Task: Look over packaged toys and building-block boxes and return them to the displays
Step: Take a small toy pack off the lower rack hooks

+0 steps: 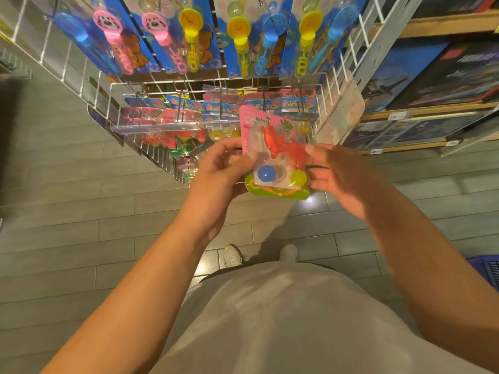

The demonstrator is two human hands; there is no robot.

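Hands up front in the head view: your left hand (221, 168) pinches the left edge of the pink-and-green carded blister pack (272, 157) with thumb on its clear front, and your right hand (340, 176) pinches the right edge, fingers curled behind. You hold the pack upright, its blue ball (266, 173) and yellow ball (299, 177) low in the bubble, just in front of the white wire display rack (113, 103). Bubble-wand cards (189, 36) hang above, dark building-block boxes (432, 74) shelved right.
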